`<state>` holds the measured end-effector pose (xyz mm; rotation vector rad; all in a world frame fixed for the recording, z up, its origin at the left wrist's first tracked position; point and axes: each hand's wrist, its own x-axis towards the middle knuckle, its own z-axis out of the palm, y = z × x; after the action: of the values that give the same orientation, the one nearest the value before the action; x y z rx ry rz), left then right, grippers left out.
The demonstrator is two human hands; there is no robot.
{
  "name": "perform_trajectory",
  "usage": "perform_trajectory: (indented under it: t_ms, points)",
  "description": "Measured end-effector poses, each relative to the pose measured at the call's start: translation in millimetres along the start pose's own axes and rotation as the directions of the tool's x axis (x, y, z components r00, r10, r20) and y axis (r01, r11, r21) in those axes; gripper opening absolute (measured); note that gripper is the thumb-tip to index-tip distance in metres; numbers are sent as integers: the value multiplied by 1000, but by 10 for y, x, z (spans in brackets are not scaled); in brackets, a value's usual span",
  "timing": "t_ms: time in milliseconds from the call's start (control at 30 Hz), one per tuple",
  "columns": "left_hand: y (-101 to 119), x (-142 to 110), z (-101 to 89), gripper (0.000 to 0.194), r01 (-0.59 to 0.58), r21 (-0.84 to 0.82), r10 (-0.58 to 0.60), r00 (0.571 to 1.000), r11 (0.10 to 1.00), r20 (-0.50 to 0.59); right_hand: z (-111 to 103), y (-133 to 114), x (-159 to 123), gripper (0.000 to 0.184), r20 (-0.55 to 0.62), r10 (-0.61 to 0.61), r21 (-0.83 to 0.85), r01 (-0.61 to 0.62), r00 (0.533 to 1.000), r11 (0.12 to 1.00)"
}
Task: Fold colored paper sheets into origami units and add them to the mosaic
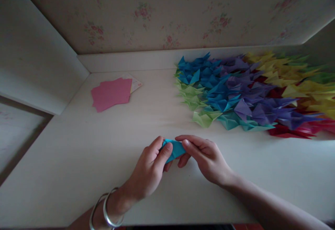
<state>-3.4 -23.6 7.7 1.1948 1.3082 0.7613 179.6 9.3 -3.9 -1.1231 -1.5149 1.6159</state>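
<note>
A small piece of folded blue origami paper (176,149) is held between both hands, just above the white tabletop near its front. My left hand (151,165) grips its left end, thumb lying on top and fingers behind. At the right end, my right hand (205,156) pinches the paper between thumb and forefinger, its other fingers curled underneath. Parts of the paper are covered by the fingers. Two silver bangles (106,207) circle the left wrist.
Rows of folded paper cranes (222,90) in blue, purple, green, yellow and red cover the back right of the white table (65,160). Pink paper sheets (112,93) lie at the back left. Behind rises a flowered wall (157,17); a white panel (34,41) stands at left.
</note>
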Motion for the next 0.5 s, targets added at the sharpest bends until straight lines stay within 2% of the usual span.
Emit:
perform_trajectory:
  t_ms: [133,367,500]
  points:
    - [26,-13,-3,37,9,30,-9,1000,1000,0,-2,-15,15,44,0,51,42,-51,999,998]
    - [60,-9,-26,39,37,97,-38,999,995,5,1,24,-1,38,-53,-43,-57,40,998,998]
    - [68,-2,-64,41,-3,210,-2,1000,978,23,-16,43,0,38,-64,-23,-39,21,998,999]
